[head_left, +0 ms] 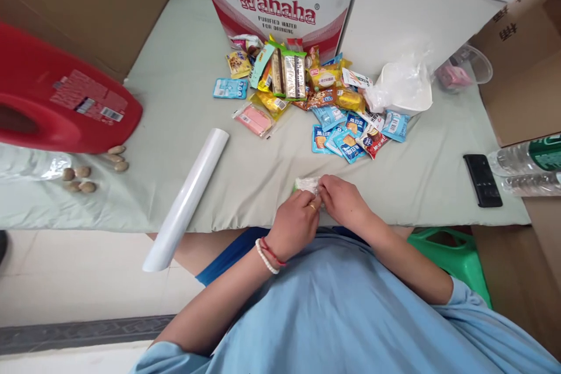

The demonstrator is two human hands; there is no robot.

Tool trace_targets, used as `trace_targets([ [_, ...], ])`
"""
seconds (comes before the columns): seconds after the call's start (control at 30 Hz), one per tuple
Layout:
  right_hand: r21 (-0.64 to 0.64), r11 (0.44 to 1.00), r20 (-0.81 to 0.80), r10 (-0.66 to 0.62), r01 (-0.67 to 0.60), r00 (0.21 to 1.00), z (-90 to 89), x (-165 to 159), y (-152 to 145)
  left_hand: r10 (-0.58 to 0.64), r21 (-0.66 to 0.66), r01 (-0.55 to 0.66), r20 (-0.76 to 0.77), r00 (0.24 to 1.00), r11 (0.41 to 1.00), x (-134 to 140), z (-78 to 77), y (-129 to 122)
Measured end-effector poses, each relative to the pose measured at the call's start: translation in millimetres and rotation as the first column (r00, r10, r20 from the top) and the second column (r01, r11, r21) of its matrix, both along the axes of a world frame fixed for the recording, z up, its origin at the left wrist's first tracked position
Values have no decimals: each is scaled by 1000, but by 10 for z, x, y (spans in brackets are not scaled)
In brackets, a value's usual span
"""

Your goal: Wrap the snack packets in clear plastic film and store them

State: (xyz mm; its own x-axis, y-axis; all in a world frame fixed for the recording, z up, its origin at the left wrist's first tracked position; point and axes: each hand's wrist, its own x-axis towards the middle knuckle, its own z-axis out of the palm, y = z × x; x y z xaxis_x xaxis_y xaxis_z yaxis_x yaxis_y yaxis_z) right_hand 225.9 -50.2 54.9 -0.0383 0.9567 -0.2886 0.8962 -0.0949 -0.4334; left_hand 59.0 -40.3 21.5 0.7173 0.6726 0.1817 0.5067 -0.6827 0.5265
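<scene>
Close to the table's front edge, my left hand point(294, 219) and my right hand point(344, 201) meet with fingers pinched on a small white-and-green snack packet point(307, 183). The fingers cover much of the packet, so I cannot tell whether it is torn. A ring and two bracelets are on the left hand and wrist. Beyond the hands lies a heap of wrapped snacks: blue sachets point(349, 143), yellow packets point(324, 77), clear-and-green wrapped bars point(293, 75) and a pink item in a clear wrapper point(255, 120).
A white roll point(188, 198) overhangs the front edge at left. Behind it stand a red jug point(87, 93) and several nuts point(83, 172). A Wahaha carton point(280, 6) backs the snacks. Rightward are a white bowl point(416, 106), a black phone point(482, 181) and plastic bottles point(521, 160).
</scene>
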Motion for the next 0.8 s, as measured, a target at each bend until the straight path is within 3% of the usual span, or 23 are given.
trace_targets([
  [0.07, 0, 999, 23, 37, -37, 999, -20, 20, -31, 170, -106, -156, 136, 976, 982, -113, -23, 66],
  [0.17, 13, 999, 36, 46, -47, 998, -39, 38, -78, 473, -133, -463, 56, 879, 876, -164, -115, 169],
  [0.27, 87, 996, -48, 9, -4, 999, -79, 49, -134, 466, -95, -470, -65, 882, 877, -86, -203, 216],
  [0.4, 166, 965, -359, -131, 201, 924, -148, 96, -300, 438, -127, -431, 35, 898, 893, 41, -146, 146],
  [0.47, 61, 930, -582, -262, 362, 770, -168, 129, -413, 423, -160, -400, 144, 895, 902, 94, -40, 75],
  [0.53, -112, 871, -781, -375, 479, 499, -172, 168, -517, 362, -113, -344, 251, 898, 932, 162, 80, -1],
  [0.6, -263, 812, -888, -414, 520, 199, -170, 215, -593, 247, 51, -278, 326, 912, 959, 255, 171, -69],
  [0.67, -358, 776, -912, -409, 518, -18, -176, 268, -640, 104, 243, -201, 360, 927, 949, 362, 206, -116],
  [0.73, -414, 752, -902, -413, 513, -123, -202, 325, -667, -28, 357, -103, 343, 939, 929, 465, 185, -136],
  [0.8, -451, 731, -887, -433, 513, -163, -244, 384, -678, -151, 399, 17, 306, 940, 917, 551, 130, -129],
])
